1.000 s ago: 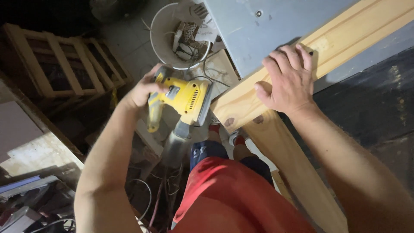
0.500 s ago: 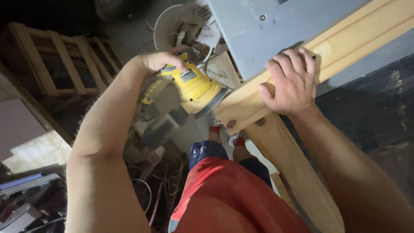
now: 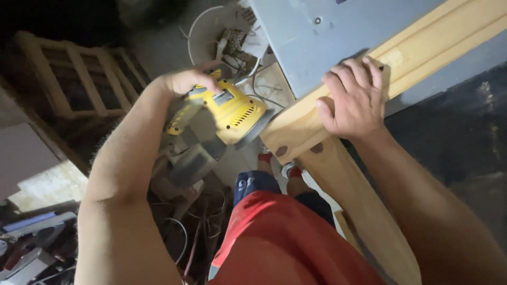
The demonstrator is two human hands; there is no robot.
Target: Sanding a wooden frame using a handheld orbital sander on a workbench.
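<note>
My left hand (image 3: 185, 82) grips a yellow power sander (image 3: 229, 113) with a grey dust bag hanging below it. The sander's pad is pressed against the cut end of a pale wooden plank (image 3: 422, 45) that runs up to the right. My right hand (image 3: 354, 100) lies flat on top of that plank near its end, fingers spread. A second wooden board (image 3: 359, 206) slants down from under the plank's end. My red shirt and dark shorts show below.
A grey table top (image 3: 317, 37) lies under the plank. A white bucket with cables and parts (image 3: 222, 37) stands on the floor behind the sander. A wooden frame (image 3: 74, 79) leans at the left. Tangled cords and clutter (image 3: 179, 232) cover the floor below.
My left hand has lifted the sander up and to the right until its pad meets the plank's end. My right hand has stayed on the plank.
</note>
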